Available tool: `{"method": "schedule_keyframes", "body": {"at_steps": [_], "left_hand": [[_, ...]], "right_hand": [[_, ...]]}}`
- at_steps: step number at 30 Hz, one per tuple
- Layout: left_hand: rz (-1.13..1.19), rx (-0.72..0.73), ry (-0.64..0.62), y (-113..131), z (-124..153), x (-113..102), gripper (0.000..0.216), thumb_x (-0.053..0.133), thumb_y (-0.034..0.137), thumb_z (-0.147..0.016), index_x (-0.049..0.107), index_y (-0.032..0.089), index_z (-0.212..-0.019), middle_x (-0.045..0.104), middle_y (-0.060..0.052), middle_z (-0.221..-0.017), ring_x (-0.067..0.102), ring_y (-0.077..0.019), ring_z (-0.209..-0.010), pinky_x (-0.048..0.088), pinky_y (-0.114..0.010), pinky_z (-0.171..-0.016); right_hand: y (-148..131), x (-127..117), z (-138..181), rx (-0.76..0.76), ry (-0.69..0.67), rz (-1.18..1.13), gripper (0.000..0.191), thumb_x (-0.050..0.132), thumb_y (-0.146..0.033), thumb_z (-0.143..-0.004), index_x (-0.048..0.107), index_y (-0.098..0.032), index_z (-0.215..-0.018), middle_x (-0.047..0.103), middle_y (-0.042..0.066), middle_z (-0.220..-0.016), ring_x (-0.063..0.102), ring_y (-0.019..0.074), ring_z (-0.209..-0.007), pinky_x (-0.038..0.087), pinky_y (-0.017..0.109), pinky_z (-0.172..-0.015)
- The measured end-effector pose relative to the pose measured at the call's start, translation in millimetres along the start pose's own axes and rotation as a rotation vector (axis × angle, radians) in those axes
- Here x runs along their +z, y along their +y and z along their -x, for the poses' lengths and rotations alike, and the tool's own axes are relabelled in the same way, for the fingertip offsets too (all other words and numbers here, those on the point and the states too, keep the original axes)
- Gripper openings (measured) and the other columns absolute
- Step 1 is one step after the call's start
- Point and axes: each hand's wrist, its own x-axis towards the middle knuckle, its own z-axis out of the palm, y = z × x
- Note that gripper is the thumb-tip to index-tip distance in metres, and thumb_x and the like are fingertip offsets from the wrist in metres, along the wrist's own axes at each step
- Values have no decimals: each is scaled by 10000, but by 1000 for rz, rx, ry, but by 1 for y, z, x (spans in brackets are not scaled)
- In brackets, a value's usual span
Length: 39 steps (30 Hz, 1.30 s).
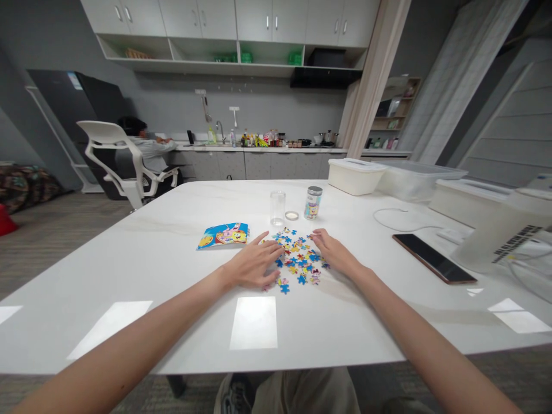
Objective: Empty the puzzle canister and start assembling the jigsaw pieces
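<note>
Lying scattered at the centre of the frame on the white tabletop (129,270): a loose heap of small puzzle pieces (298,257), mostly bright blue with touches of yellow, red and white, flat and interlocking-edged, none visibly joined. Resting palm-down on the left edge of the heap, the left hand (254,264), fingers spread wide and flat, holding nothing, fingertips touching the nearest pieces. Resting palm-down on the right edge of the heap, the right hand (332,250), likewise flat and open, fingers pointing toward the upper left, gripping nothing. Straying just below the left hand, a few lone blue pieces.

Lying just left of the heap, a colourful printed card (224,234), blue and yellow with a cartoon picture. Standing just above the heap, toward the middle of the frame, a clear empty jar (278,208), with a small round lid (292,215) lying beside it and a printed tin (313,202) with a grey cap standing to its right. Lying at the right of the frame, well apart from the hands, a dark phone (433,259) face up, with a white cable (388,221) curling above it. Sitting along the upper right, several white lidded boxes (353,175). Sitting at the upper left, beside the kitchen counter, a person in a white chair (114,155).
</note>
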Motion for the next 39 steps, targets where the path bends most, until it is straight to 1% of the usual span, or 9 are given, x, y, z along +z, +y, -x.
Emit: {"method": "schedule_keyframes", "body": {"at_steps": [6,10,13,18,25,29,32,35,39], "left_hand": [[8,2,10,0,-1,-1,363,419,385,-896,539,177,-1168,641,-97,-1156,567,-253,-1123,163,-490,-1161],[-25,-60,32,0,0,1,366,403,414,-911,544,175,-1150,634,-103,-1139,559,-262,-1112,179,-499,-1144],[-60,-96,48,1,0,2,365,391,427,-921,560,164,-1109,640,-110,-1090,563,-264,-1076,192,-497,-1132],[-120,-133,45,2,1,0,352,389,439,-930,585,161,-1025,648,-94,-977,586,-252,-982,212,-489,-1122],[-147,-169,25,5,2,0,399,367,466,-958,600,150,-1029,649,-100,-987,590,-252,-979,239,-498,-1112],[-181,-190,77,1,6,-7,378,368,454,-964,613,168,-937,647,-99,-951,596,-256,-931,301,-504,-1070],[-240,-206,83,-13,16,-18,381,381,446,-961,623,155,-917,640,-90,-915,606,-237,-872,330,-481,-1051],[-231,-95,16,-32,30,-29,327,430,400,-952,642,152,-921,656,-80,-939,618,-220,-905,365,-428,-1024],[-147,-116,17,-52,43,-31,322,532,467,-913,676,179,-924,679,-63,-935,629,-212,-911,378,-419,-992]], "right_hand": [[-1,-10,-1,56,-66,-131,305,309,-330,-995,446,-234,-1250,681,80,-1211,617,208,-1152,464,424,-998],[0,-9,-1,-89,-52,-73,333,337,-328,-981,560,-213,-1201,631,85,-1285,578,209,-1203,419,438,-1062],[-2,-4,-2,-235,-101,8,348,365,-325,-970,650,-211,-1135,592,72,-1339,528,204,-1264,375,421,-1114],[-6,0,-1,-321,-148,80,341,408,-286,-947,654,-222,-1174,641,63,-1277,538,217,-1253,392,453,-1105],[-12,-7,5,-284,-115,123,299,420,-288,-943,678,-183,-1050,593,115,-1302,560,242,-1207,425,432,-1060],[-13,-7,5,-239,-116,101,277,441,-298,-940,625,-184,-1113,607,105,-1245,587,225,-1143,451,400,-1021],[-14,-9,5,-178,-92,118,277,452,-284,-931,604,-170,-1132,621,112,-1194,595,229,-1110,450,393,-1008],[-15,-15,4,-116,-57,148,237,471,-240,-906,627,-170,-1071,636,111,-1133,606,228,-1066,455,371,-976],[-16,-24,4,-58,-105,145,197,471,-225,-897,657,-181,-944,661,79,-968,627,192,-867,489,308,-802]]}}
